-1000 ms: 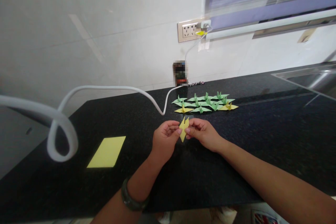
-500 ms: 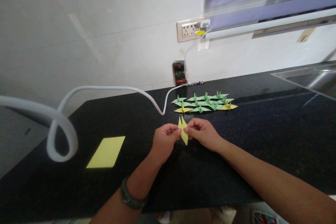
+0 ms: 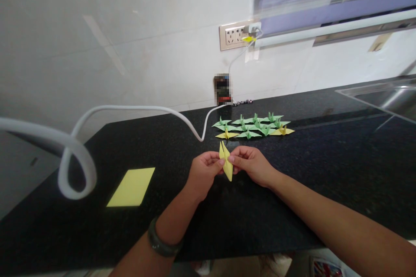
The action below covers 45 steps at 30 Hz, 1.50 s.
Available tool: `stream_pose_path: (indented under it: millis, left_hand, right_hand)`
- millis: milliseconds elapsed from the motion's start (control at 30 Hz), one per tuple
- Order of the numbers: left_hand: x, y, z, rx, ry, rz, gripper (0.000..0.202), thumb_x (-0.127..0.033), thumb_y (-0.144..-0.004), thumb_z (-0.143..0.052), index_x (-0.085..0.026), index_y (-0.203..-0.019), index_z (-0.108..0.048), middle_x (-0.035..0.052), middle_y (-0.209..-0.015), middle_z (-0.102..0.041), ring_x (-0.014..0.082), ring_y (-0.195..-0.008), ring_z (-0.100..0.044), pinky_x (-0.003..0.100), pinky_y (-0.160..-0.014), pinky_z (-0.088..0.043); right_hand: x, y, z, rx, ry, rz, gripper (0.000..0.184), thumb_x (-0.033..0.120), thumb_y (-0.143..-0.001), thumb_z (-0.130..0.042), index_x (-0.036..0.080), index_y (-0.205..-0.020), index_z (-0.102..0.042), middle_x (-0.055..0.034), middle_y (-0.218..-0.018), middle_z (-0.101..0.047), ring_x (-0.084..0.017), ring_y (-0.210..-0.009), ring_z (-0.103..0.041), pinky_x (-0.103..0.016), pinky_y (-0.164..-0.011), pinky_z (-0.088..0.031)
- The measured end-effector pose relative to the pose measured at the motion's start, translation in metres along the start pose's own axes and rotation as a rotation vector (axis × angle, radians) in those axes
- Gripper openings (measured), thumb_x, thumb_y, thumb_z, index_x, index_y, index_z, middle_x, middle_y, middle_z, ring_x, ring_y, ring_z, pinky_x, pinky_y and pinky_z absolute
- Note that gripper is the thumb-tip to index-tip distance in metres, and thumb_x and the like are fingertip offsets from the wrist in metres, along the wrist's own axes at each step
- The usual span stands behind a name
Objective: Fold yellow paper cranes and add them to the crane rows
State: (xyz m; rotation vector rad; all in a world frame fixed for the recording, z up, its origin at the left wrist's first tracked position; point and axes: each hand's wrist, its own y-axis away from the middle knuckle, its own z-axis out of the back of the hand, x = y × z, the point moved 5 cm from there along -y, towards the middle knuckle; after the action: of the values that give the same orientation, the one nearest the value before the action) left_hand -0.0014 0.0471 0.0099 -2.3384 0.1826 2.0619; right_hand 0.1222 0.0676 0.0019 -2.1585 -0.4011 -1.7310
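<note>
Between my two hands is a piece of folded yellow origami paper (image 3: pixel 225 162), a narrow diamond with a split upper end, its points up and down. My left hand (image 3: pixel 205 171) pinches its left side between thumb and fingers. On the right side, my right hand (image 3: pixel 251 164) grips it the same way, thumb on the front face. Just beyond stand several folded paper cranes (image 3: pixel 248 134) in rows, mostly green, with a yellow crane (image 3: pixel 226 135) at the near left and another yellow crane (image 3: pixel 282 131) at the right.
A flat yellow sheet (image 3: pixel 131 188) lies left on the black countertop (image 3: pixel 169 233). A thick white cable (image 3: pixel 146 108) loops across the left side. A phone-like object, blurred out (image 3: pixel 222 89), leans on the wall below the socket (image 3: pixel 234 35). A steel sink (image 3: pixel 390 95) is at far right.
The two upper points of the folded paper, spread apart before, now lie closer together and lean slightly left. Both hands keep nearly the same place and grip.
</note>
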Motion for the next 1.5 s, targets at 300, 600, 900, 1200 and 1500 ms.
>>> stream_pose_path:
  millis: [300,600,900,1200,1500]
  left_hand:
    - [0.001,0.0,0.001,0.064,0.065,0.038,0.026,-0.027,-0.062,-0.065,-0.011,-0.082,-0.058,0.0048,-0.069,-0.064,0.013,-0.06,-0.059,0.026,-0.059,-0.046]
    - [0.004,0.002,-0.004,0.127,0.068,0.085,0.024,-0.031,-0.064,-0.063,-0.01,-0.076,-0.062,0.0051,-0.067,-0.063,0.0134,-0.06,-0.058,0.027,-0.059,-0.045]
    - [-0.004,-0.001,-0.001,0.076,-0.167,-0.049,0.024,-0.035,-0.062,-0.062,-0.012,-0.067,-0.064,0.0016,-0.058,-0.06,0.0093,-0.051,-0.049,0.02,-0.049,-0.038]
    - [-0.007,0.0,-0.002,0.081,-0.365,-0.149,0.027,-0.039,-0.066,-0.056,-0.013,-0.068,-0.063,0.0,-0.058,-0.056,0.0099,-0.052,-0.046,0.021,-0.049,-0.035]
    - [-0.01,0.004,-0.009,0.198,-0.375,-0.107,0.026,-0.036,-0.073,-0.049,-0.013,-0.072,-0.061,0.0002,-0.06,-0.054,0.0088,-0.052,-0.042,0.019,-0.048,-0.031]
  right_hand:
    - [0.0,0.0,-0.002,0.023,-0.062,-0.026,0.021,0.033,-0.068,-0.061,0.013,-0.068,-0.053,0.0017,-0.058,-0.055,-0.006,-0.047,-0.049,-0.02,-0.048,-0.041]
    - [0.003,0.001,-0.003,0.01,0.08,-0.007,0.021,0.033,-0.066,-0.061,0.013,-0.066,-0.055,0.001,-0.058,-0.056,-0.006,-0.047,-0.049,-0.019,-0.045,-0.04]
    - [0.008,0.0,-0.001,0.014,0.058,0.124,0.021,0.03,-0.065,-0.063,0.017,-0.078,-0.052,0.0024,-0.064,-0.051,-0.008,-0.054,-0.048,-0.022,-0.052,-0.042]
    - [0.017,0.0,0.004,-0.045,0.265,0.268,0.014,0.028,-0.066,-0.063,0.017,-0.073,-0.058,-0.0017,-0.075,-0.052,-0.011,-0.066,-0.048,-0.024,-0.057,-0.042]
    - [0.008,-0.001,0.001,0.007,-0.043,0.064,0.021,0.023,-0.061,-0.068,0.016,-0.075,-0.054,0.0024,-0.065,-0.053,-0.007,-0.053,-0.049,-0.021,-0.049,-0.043]
